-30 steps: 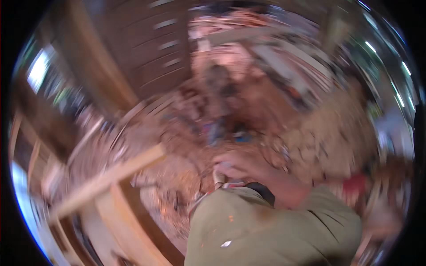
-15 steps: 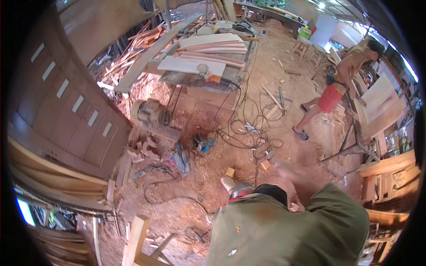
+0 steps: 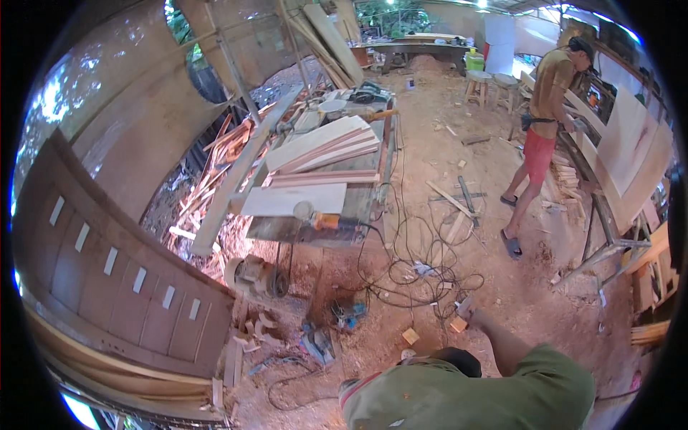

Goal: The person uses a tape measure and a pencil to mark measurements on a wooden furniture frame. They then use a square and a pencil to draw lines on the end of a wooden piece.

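Note:
At the lower right, a green short sleeve leads to a bare forearm reaching forward, ending in my right hand. That hand is low over the sawdust floor, beside a small yellowish wood block and a small greyish thing; its fingers are too small to read. A second wood block lies just left of it, with a pale rounded patch behind it that I cannot make out. Green cloth fills the lower edge, and a dark rounded shape shows at its top. My left hand does not show.
Tangled black cables lie ahead. A blue power tool and an electric motor sit to the left. Boards and an orange grinder rest on a workbench. A large brown panel stands left; a co-worker stands right.
My view has tilted up, so the floor and bench sit lower in the picture. My right hand, blurred before, has moved in beside the wood block. The co-worker stands more upright.

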`<act>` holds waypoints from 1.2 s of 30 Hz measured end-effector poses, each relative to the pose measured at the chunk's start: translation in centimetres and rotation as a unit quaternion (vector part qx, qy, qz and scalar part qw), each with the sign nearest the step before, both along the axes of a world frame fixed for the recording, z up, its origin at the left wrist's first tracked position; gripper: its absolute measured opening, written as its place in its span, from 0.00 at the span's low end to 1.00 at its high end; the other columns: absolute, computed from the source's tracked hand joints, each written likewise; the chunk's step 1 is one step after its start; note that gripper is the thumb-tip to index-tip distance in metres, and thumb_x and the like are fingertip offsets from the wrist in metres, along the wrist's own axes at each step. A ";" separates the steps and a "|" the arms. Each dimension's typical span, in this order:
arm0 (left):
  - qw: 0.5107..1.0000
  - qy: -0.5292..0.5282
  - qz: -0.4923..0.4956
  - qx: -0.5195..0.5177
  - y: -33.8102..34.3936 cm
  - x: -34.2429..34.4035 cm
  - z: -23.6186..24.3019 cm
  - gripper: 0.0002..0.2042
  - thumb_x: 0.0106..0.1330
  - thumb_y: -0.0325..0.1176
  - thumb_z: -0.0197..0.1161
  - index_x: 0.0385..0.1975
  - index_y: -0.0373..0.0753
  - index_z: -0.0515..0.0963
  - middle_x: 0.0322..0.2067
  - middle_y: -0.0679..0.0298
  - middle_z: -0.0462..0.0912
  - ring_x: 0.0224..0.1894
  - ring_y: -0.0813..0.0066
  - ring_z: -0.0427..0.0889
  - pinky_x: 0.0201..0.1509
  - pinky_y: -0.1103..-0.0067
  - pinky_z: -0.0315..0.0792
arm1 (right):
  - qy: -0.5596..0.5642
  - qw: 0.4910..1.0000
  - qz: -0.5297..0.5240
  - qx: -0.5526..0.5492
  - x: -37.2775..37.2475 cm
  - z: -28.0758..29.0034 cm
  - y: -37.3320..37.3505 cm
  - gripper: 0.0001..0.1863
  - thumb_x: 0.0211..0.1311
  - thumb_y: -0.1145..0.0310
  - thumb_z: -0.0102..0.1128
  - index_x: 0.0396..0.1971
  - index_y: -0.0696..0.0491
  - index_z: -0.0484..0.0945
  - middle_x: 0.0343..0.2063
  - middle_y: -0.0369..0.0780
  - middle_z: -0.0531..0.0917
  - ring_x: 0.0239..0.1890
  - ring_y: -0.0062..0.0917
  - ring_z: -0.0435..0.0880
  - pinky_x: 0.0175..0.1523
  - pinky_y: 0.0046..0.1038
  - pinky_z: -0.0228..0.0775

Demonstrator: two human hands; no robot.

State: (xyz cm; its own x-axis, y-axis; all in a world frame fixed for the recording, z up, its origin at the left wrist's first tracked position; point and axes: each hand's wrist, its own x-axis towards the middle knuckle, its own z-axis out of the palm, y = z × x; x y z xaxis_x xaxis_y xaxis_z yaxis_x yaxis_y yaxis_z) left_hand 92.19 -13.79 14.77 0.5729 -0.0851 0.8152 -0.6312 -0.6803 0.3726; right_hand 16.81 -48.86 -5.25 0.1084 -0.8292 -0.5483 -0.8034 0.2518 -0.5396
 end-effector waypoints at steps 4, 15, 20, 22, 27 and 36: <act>0.974 0.192 -0.102 0.066 -11.9 4.0 3.9 0.09 0.60 0.25 0.59 0.38 0.27 0.78 0.32 0.52 0.81 0.36 0.60 0.78 0.44 0.65 0.74 | -0.274 0.920 -0.279 -0.028 4.6 10.6 -5.1 0.14 0.65 0.61 0.60 0.34 0.58 0.80 0.24 0.39 0.82 0.25 0.28 0.84 0.27 0.30 0.76; 0.520 0.710 -0.370 0.296 -40.8 -2.3 -18.2 0.13 0.71 0.47 0.56 0.40 0.45 0.78 0.31 0.67 0.83 0.25 0.77 0.81 0.22 0.78 0.72 | -0.377 0.552 -0.734 0.120 -0.7 1.7 26.4 0.21 0.67 0.44 0.54 0.43 0.46 0.77 0.28 0.39 0.82 0.23 0.32 0.76 0.28 0.38 0.69; 0.344 0.636 -0.389 0.571 -45.8 -10.8 -20.8 0.14 0.58 0.36 0.67 0.39 0.33 0.80 0.32 0.59 0.84 0.29 0.71 0.82 0.29 0.72 0.75 | -0.215 0.548 -0.787 0.185 9.0 2.4 34.7 0.27 0.68 0.42 0.53 0.58 0.44 0.68 0.37 0.41 0.83 0.27 0.33 0.77 0.29 0.39 0.69; 0.326 0.606 -0.411 0.598 -49.2 -12.6 -21.4 0.14 0.58 0.36 0.66 0.38 0.33 0.80 0.32 0.59 0.83 0.29 0.71 0.81 0.29 0.72 0.75 | -0.219 0.577 -0.771 0.160 13.8 5.2 33.0 0.26 0.68 0.44 0.54 0.57 0.45 0.72 0.36 0.41 0.82 0.28 0.33 0.78 0.31 0.39 0.70; 0.314 0.575 -0.438 0.616 -57.4 -14.7 -22.3 0.13 0.59 0.36 0.66 0.37 0.32 0.79 0.31 0.59 0.82 0.28 0.71 0.80 0.29 0.72 0.75 | -0.278 0.541 -0.790 0.078 17.6 7.7 29.5 0.21 0.70 0.53 0.58 0.51 0.54 0.80 0.41 0.39 0.85 0.35 0.26 0.84 0.41 0.28 0.77; 0.264 0.532 -0.455 0.663 -64.0 -21.4 -22.5 0.13 0.60 0.37 0.64 0.35 0.32 0.79 0.29 0.60 0.80 0.27 0.69 0.79 0.28 0.72 0.74 | -0.203 0.720 -0.653 0.118 17.2 16.9 21.1 0.30 0.64 0.41 0.55 0.50 0.52 0.84 0.50 0.43 0.85 0.50 0.34 0.82 0.60 0.38 0.70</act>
